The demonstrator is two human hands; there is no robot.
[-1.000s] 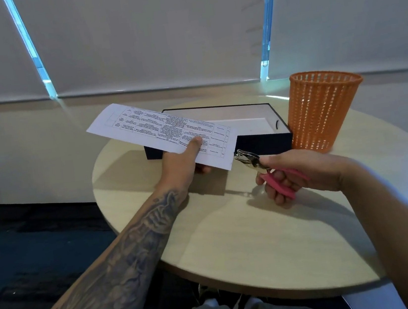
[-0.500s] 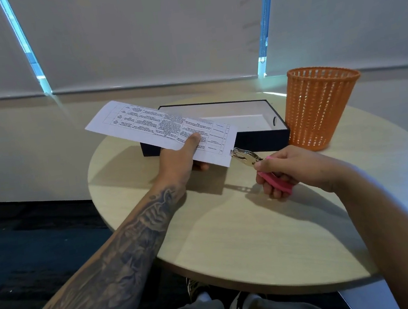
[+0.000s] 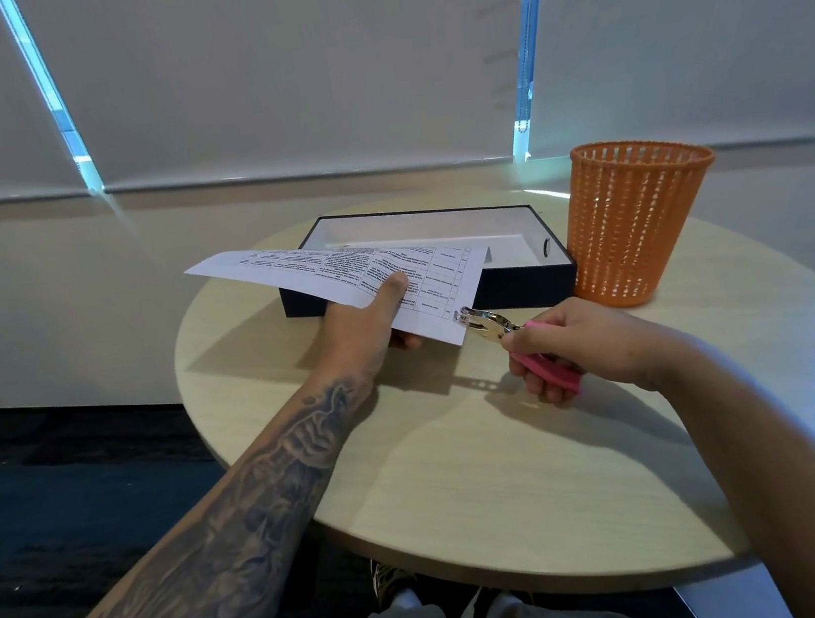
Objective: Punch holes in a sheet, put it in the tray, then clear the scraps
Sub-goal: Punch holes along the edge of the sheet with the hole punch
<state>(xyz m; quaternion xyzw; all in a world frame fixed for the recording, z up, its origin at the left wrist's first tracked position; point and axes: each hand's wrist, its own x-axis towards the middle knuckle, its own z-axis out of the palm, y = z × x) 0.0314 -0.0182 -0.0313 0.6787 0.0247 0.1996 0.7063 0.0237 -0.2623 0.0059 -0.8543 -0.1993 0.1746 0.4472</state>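
Observation:
My left hand (image 3: pixel 362 333) pinches a printed white sheet (image 3: pixel 338 271), thumb on top, and holds it nearly flat above the round table. My right hand (image 3: pixel 571 344) grips the pink handles of a metal hole punch (image 3: pixel 487 321). The punch's jaws sit around the sheet's near right corner. Behind the sheet stands a dark tray (image 3: pixel 521 281) with a white inside; the paper hides its left front part.
An orange mesh bin (image 3: pixel 632 222) stands to the right of the tray, close to my right hand. The light wood table (image 3: pixel 495 478) has a curved edge near my knees. Closed window blinds fill the back.
The sheet has tilted down to lie flatter and lower. The punch has moved onto the sheet's near right corner, where before it was just beside the edge.

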